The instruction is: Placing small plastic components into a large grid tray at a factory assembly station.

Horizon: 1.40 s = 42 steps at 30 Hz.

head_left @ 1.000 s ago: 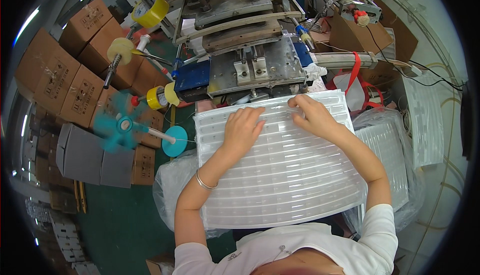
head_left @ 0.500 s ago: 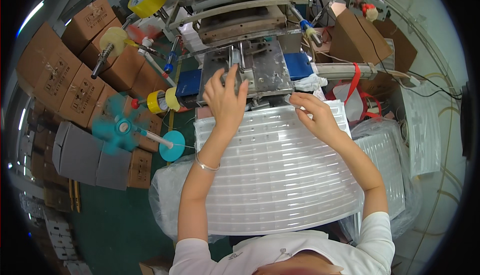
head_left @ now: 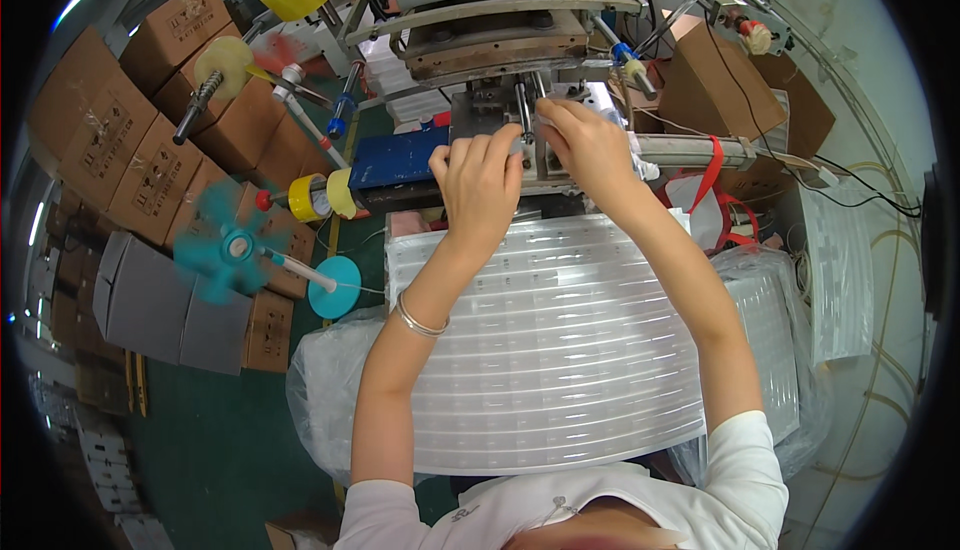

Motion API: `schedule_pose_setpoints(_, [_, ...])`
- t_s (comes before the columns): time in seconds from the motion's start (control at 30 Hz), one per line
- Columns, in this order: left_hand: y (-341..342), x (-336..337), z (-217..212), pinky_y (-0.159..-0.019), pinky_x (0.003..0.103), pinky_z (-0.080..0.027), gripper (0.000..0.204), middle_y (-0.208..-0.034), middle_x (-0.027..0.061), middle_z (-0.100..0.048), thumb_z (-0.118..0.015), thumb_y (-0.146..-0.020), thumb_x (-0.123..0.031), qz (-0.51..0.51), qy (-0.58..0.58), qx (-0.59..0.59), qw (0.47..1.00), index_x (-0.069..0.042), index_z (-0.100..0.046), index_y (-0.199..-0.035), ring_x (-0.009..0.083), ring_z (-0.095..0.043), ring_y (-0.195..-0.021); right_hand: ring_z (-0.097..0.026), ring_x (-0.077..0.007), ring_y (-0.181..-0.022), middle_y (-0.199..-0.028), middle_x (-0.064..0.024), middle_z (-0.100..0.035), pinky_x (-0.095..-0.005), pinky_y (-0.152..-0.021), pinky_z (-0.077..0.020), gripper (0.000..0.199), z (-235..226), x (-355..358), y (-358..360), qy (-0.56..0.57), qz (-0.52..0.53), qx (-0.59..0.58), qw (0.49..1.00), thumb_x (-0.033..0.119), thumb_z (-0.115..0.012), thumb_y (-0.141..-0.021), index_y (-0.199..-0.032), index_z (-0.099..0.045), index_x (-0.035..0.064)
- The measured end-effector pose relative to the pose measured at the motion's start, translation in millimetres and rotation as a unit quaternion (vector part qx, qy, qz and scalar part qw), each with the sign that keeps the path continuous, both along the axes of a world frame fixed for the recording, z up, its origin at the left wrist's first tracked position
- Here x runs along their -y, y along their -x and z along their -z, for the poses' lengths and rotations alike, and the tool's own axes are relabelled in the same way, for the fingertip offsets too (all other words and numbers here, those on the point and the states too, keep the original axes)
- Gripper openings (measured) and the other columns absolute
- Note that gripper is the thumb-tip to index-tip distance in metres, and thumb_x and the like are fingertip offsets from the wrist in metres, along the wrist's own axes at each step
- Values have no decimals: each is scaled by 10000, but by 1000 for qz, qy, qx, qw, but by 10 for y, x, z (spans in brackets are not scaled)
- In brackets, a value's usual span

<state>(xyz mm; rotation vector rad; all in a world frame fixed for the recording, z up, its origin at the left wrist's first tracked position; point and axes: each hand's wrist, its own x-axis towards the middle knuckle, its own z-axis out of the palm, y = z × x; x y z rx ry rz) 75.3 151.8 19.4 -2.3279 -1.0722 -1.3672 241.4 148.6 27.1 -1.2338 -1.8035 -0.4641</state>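
Observation:
Both my hands are at a small metal fixture [head_left: 538,162] with two slim rods, on the sliding plate of a press [head_left: 500,50]. My left hand [head_left: 480,180] lies at the fixture's left side, fingers bent and close together; what they grip, if anything, is hidden. On the other side my right hand [head_left: 592,150] is closed in a pinch by the rods, on something too small to make out. Just below both hands lies a stack of ribbed clear plastic trays [head_left: 550,350].
A blue panel [head_left: 400,158] flanks the plate on the left, near rolls of yellow tape [head_left: 302,198]. A small teal fan [head_left: 238,244] spins at left before stacked cartons [head_left: 130,140]. Red straps [head_left: 712,175] hang at right, beside more bagged trays [head_left: 770,350].
The metal plate has slid right, baring more of the left blue panel. My left hand went right with it; my right hand moved up and left from the trays' edge to the rods.

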Motion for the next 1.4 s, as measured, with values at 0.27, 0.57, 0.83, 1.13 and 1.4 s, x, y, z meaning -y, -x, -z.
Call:
schedule_pose_setpoints(0.27, [223,241,127,-821,352,-337,254,-869,57,-615,-676,-794,-162,83,27,26,996,-68,-610,-1020,212,-544,-813,-634,-247,-816,-859,-62,-652,-372,-652,-513,215,38,-174,18,79,55,11,995,238,-605,-851,-1015,-645,106])
schedule_pose_setpoints(0.57, [214,404,240,-770,359,-397,191,-839,84,-622,-661,-762,-97,162,88,51,981,-37,-583,-926,245,-572,-753,-645,-254,-771,-905,-72,-653,-335,-629,-510,203,170,694,-411,189,24,-106,976,145,-610,-839,-1035,-635,97])
schedule_pose_setpoints(0.83, [126,531,279,-725,341,-397,161,-614,61,-552,-609,-761,-82,173,132,34,975,-44,-572,-913,225,-541,-581,-632,-208,-786,-877,-29,-594,-312,-595,-526,259,795,1276,-478,288,-31,251,924,84,-584,-759,-995,-642,173])
schedule_pose_setpoints(1.13, [287,635,283,-672,374,-421,122,-631,98,-558,-575,-753,-77,155,169,5,973,-42,-548,-866,274,-549,-595,-618,-224,-850,-932,-63,-575,-332,-662,-527,212,665,1173,-563,326,-109,204,917,79,-628,-732,-939,-615,125])
schedule_pose_setpoints(1.4, [252,572,305,-672,380,-432,97,-762,117,-572,-517,-782,-55,186,298,96,931,-33,-504,-876,312,-557,-679,-551,-270,-770,-880,-91,-497,-369,-655,-467,227,145,824,-386,228,-101,-119,961,63,-604,-716,-925,-516,69])
